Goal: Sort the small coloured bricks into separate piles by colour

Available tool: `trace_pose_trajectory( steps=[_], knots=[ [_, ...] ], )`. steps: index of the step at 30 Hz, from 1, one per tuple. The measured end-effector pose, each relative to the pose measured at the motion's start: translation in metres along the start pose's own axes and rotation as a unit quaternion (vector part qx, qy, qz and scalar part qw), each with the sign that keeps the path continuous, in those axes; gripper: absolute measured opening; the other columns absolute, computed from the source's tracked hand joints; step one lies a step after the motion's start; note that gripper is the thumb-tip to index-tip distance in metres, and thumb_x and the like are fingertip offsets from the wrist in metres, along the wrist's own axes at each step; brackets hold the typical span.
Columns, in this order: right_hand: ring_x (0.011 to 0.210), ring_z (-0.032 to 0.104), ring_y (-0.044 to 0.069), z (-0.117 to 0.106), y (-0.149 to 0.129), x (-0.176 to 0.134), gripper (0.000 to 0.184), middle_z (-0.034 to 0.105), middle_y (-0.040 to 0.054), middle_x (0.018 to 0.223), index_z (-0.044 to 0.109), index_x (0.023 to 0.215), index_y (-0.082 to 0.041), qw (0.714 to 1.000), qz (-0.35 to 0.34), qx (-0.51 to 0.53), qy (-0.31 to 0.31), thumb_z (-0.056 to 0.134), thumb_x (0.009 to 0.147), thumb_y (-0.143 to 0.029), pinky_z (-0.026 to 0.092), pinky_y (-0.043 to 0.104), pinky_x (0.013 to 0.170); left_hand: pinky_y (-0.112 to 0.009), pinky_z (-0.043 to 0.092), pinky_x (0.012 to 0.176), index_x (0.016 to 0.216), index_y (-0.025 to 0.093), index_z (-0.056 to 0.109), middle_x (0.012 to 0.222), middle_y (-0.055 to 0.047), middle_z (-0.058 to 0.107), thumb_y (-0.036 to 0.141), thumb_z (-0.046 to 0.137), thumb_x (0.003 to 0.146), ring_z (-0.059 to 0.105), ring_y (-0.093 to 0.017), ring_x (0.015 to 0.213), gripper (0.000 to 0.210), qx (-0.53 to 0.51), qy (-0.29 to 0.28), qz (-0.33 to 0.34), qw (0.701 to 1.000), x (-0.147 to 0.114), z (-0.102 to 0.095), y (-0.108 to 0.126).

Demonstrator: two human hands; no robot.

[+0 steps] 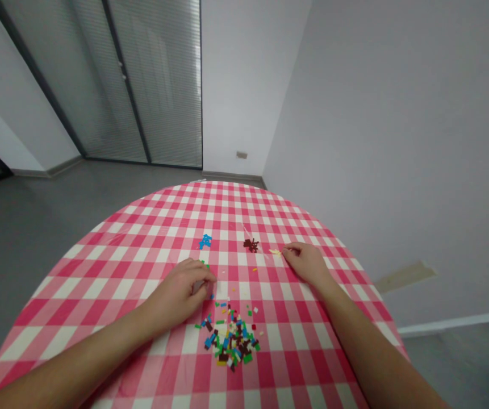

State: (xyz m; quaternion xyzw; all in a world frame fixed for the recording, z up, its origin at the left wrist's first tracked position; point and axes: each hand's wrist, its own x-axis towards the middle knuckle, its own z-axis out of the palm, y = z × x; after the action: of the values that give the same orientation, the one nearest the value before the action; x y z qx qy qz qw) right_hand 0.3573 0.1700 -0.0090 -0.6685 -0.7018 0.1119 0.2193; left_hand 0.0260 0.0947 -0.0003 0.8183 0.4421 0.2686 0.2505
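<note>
My left hand (187, 287) rests over the left middle of the table, fingers loosely bent, with a gap between thumb and forefinger and nothing visible held. Beside its fingertips lie a few green toy bricks (205, 264), partly hidden by the hand. My right hand (308, 262) is closed in a pinch at the right end of a small group of cream bricks (275, 251); whether a piece is between the fingertips is hidden. A mixed pile of small toy bricks (233, 341) in several colours lies nearest me, between my forearms.
Farther back sit a blue brick cluster (205, 242) and a dark brown brick cluster (251, 245). A single yellow-orange brick (255, 270) lies between the hands. The round table wears a red-and-white checked cloth (227, 210). A wall (397, 142) stands close on the right.
</note>
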Motion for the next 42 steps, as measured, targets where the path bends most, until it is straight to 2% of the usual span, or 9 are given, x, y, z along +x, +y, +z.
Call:
trace_pose_trajectory(
  steps=[4,7,10,14,18,22,26,37,42],
  knots=[
    [0.064,0.064,0.02,-0.001,-0.009,-0.004,0.029,0.073,0.0065,0.072,0.077,0.089,-0.017,0.999,-0.001,0.026,0.027,0.054,0.085,-0.035,0.042,0.028,0.057,-0.036,0.043,0.082,0.088,0.02,0.069,0.089,-0.006,0.067,0.01,0.052,0.082,0.058,-0.023,0.089,0.02,0.009,-0.035,0.029,0.999,0.0,0.0,0.004],
    [0.06,0.063,0.019,0.002,-0.018,-0.009,0.029,0.072,0.0057,0.068,0.076,0.089,-0.017,0.998,-0.029,0.053,0.02,0.054,0.085,-0.035,0.042,0.028,0.057,-0.035,0.043,0.082,0.094,0.02,0.071,0.091,-0.006,0.067,0.014,0.055,0.085,0.059,-0.022,0.089,0.019,0.006,-0.073,0.062,0.995,-0.002,0.007,0.01],
    [0.062,0.064,0.019,0.006,-0.023,-0.013,0.028,0.072,0.0058,0.07,0.076,0.088,-0.017,0.995,-0.057,0.076,0.022,0.054,0.085,-0.034,0.044,0.028,0.058,-0.034,0.041,0.081,0.091,0.02,0.071,0.088,-0.005,0.067,0.017,0.057,0.088,0.059,-0.02,0.086,0.015,0.006,-0.09,0.077,0.993,-0.004,0.015,0.015],
    [0.062,0.065,0.02,0.009,-0.025,-0.013,0.028,0.073,0.0064,0.071,0.076,0.09,-0.016,0.994,-0.07,0.08,0.015,0.054,0.085,-0.033,0.045,0.029,0.058,-0.034,0.04,0.08,0.085,0.018,0.07,0.085,-0.004,0.066,0.009,0.056,0.084,0.058,-0.019,0.084,0.017,0.015,-0.081,0.081,0.993,-0.005,0.018,0.016],
    [0.066,0.066,0.021,0.007,-0.029,-0.015,0.024,0.074,0.0075,0.077,0.076,0.089,-0.017,0.993,-0.088,0.082,0.004,0.055,0.085,-0.029,0.047,0.03,0.061,-0.032,0.04,0.08,0.083,0.019,0.07,0.085,-0.003,0.066,0.0,0.055,0.076,0.058,-0.019,0.085,0.025,0.011,-0.082,0.07,0.994,-0.004,0.013,0.014],
    [0.074,0.067,0.021,0.007,-0.036,-0.02,0.021,0.075,0.008,0.086,0.075,0.089,-0.019,0.985,-0.146,0.087,-0.039,0.055,0.086,-0.026,0.049,0.031,0.065,-0.031,0.041,0.079,0.083,0.019,0.071,0.085,-0.003,0.065,0.008,0.059,0.082,0.058,-0.018,0.085,0.017,-0.016,-0.108,0.065,0.992,-0.004,0.011,0.017],
    [0.077,0.067,0.021,0.009,-0.043,-0.025,0.022,0.075,0.0088,0.09,0.075,0.09,-0.018,0.977,-0.182,0.092,-0.068,0.055,0.088,-0.025,0.049,0.03,0.067,-0.032,0.04,0.079,0.082,0.019,0.072,0.083,-0.003,0.065,0.017,0.066,0.083,0.058,-0.018,0.083,0.006,-0.006,-0.108,0.054,0.993,-0.005,0.018,0.019],
    [0.077,0.066,0.02,0.013,-0.049,-0.028,0.02,0.075,0.0079,0.089,0.074,0.091,-0.019,0.973,-0.195,0.097,-0.071,0.056,0.087,-0.023,0.05,0.03,0.068,-0.035,0.038,0.077,0.074,0.017,0.068,0.081,-0.005,0.064,0.017,0.062,0.084,0.056,-0.021,0.082,0.011,0.069,-0.11,0.072,0.989,-0.007,0.025,0.03],
    [0.077,0.067,0.02,0.014,-0.049,-0.028,0.019,0.075,0.0082,0.087,0.074,0.09,-0.018,0.973,-0.198,0.098,-0.066,0.056,0.087,-0.023,0.05,0.031,0.07,-0.035,0.04,0.08,0.077,0.018,0.067,0.083,-0.004,0.066,0.018,0.061,0.086,0.058,-0.021,0.084,0.011,0.015,-0.098,0.067,0.993,-0.006,0.027,0.027]
  ],
)
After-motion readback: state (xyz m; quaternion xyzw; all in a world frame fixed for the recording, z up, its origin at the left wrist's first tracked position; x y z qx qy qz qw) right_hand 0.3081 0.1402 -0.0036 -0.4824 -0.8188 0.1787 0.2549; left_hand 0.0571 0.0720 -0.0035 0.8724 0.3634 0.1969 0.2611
